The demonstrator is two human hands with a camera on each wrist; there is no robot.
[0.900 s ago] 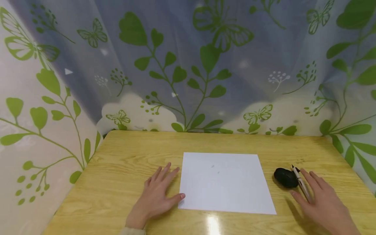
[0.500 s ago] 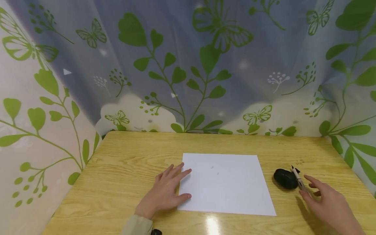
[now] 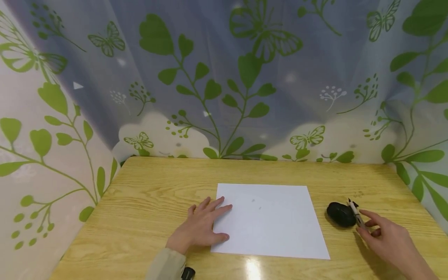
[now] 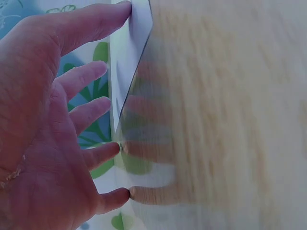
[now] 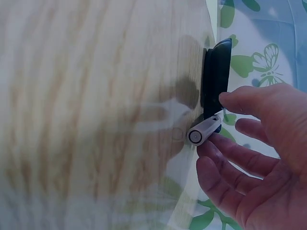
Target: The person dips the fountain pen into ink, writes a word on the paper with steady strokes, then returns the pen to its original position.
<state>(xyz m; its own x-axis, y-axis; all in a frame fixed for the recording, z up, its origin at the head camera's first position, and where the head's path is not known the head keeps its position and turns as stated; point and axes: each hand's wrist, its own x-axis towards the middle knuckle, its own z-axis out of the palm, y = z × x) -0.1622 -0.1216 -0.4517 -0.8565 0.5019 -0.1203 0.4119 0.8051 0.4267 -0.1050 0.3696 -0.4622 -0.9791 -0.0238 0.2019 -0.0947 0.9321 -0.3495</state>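
Note:
My left hand lies with spread, straight fingers over the left edge of a white sheet of paper. In the left wrist view, the thumb tip meets the paper while lower fingertips touch the wood. A pale pen with a dark tip lies right beside a black computer mouse. My right hand is at the pen, fingers loosely bent. From the right wrist, the pen sits between thumb and fingers, the thumb apart from it and close to the mouse.
The wooden table bears all of this. Behind and beside it hangs a curtain with green leaves and butterflies. A small dark object shows by the left sleeve.
My left hand has slid right from beside the paper onto its left edge. The right hand has drawn slightly back and bent its fingers at the pen. Pen and mouse stay put.

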